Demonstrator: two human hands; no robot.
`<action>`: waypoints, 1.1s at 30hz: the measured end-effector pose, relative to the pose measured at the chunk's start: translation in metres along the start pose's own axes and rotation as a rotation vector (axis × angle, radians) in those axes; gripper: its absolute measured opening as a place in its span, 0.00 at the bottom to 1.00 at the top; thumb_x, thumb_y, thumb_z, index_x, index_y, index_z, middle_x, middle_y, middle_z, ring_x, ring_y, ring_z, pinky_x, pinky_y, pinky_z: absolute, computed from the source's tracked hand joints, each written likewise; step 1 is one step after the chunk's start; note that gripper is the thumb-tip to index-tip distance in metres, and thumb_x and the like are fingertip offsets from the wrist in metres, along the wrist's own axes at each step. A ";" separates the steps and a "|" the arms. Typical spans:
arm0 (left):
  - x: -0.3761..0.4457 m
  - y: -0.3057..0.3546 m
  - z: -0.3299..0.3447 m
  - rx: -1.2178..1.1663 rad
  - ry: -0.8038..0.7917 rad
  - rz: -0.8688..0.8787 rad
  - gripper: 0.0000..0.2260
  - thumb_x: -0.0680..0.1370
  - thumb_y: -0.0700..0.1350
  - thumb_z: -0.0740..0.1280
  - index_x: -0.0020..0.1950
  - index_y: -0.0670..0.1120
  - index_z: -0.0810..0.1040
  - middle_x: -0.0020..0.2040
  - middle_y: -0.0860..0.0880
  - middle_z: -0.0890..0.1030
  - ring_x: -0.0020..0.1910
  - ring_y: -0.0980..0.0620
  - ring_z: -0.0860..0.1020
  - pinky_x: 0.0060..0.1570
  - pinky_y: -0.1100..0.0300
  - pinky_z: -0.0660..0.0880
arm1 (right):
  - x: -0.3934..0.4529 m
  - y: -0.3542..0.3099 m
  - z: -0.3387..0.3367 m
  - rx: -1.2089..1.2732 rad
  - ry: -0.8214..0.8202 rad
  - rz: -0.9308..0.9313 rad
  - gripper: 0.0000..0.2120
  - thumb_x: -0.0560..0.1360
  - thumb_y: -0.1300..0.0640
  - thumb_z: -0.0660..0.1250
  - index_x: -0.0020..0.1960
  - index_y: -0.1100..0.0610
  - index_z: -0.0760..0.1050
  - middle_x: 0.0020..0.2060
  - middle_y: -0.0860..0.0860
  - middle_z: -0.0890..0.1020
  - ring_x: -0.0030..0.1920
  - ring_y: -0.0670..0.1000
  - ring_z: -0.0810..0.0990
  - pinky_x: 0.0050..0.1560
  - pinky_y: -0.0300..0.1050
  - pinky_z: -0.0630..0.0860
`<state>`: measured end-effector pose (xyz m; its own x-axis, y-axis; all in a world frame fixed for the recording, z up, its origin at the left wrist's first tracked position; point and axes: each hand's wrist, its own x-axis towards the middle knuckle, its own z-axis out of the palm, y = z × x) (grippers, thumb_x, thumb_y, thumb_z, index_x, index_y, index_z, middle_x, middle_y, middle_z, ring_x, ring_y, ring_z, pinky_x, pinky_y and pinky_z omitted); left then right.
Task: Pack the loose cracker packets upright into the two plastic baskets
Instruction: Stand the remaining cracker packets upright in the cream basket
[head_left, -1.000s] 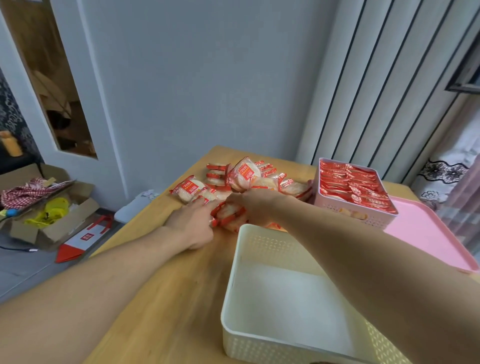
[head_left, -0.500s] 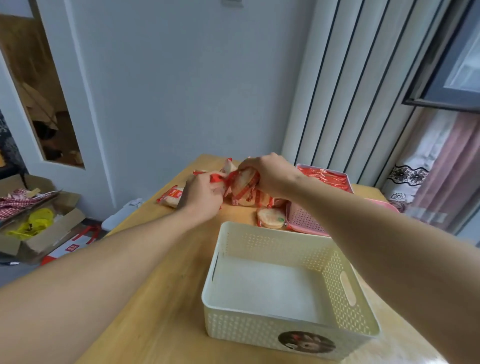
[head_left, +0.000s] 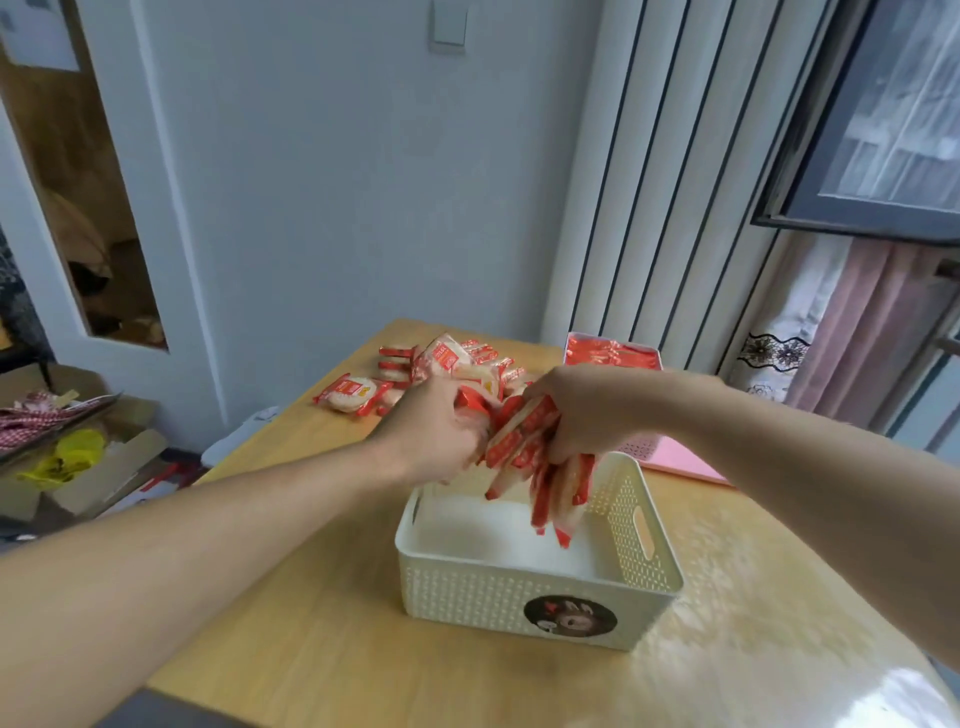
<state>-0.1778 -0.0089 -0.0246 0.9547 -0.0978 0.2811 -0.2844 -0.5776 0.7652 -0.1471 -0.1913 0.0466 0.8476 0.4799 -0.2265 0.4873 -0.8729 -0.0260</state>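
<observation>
Table (head_left: 291, 623) (wooden) beside grey wall (head_left: 337, 182).

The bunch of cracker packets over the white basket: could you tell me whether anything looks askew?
Yes. The packets gripped between left hand and right hand fan out unevenly, several dangling lower into the white basket.

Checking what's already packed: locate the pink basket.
Head view: the pink basket sits at the table's far right, behind the right hand, already full of packets.

Two bare forearms, hands (head_left: 436, 431); no sleeves.
</observation>
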 end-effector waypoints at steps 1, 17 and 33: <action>-0.005 -0.004 0.000 0.033 -0.034 -0.022 0.15 0.75 0.37 0.65 0.45 0.55 0.85 0.37 0.48 0.86 0.34 0.47 0.83 0.36 0.45 0.83 | -0.002 -0.002 0.009 -0.007 -0.035 -0.032 0.20 0.72 0.55 0.74 0.63 0.51 0.77 0.42 0.46 0.83 0.38 0.46 0.84 0.33 0.37 0.78; 0.000 -0.011 0.027 0.322 -0.397 0.058 0.31 0.68 0.54 0.80 0.69 0.59 0.74 0.58 0.55 0.82 0.53 0.58 0.80 0.52 0.59 0.78 | 0.015 0.039 0.019 -0.071 -0.002 -0.046 0.20 0.74 0.44 0.74 0.62 0.48 0.76 0.54 0.47 0.82 0.50 0.50 0.81 0.51 0.47 0.78; 0.011 -0.032 0.018 0.574 -0.479 -0.029 0.39 0.75 0.72 0.60 0.81 0.59 0.53 0.82 0.55 0.54 0.80 0.51 0.51 0.78 0.47 0.53 | 0.023 0.038 0.039 0.017 -0.369 -0.143 0.19 0.76 0.53 0.73 0.66 0.47 0.78 0.59 0.50 0.84 0.52 0.50 0.85 0.49 0.43 0.83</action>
<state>-0.1561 -0.0062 -0.0568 0.9319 -0.3430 -0.1182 -0.2938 -0.9047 0.3086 -0.1178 -0.2170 0.0025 0.6379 0.5353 -0.5537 0.5883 -0.8027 -0.0982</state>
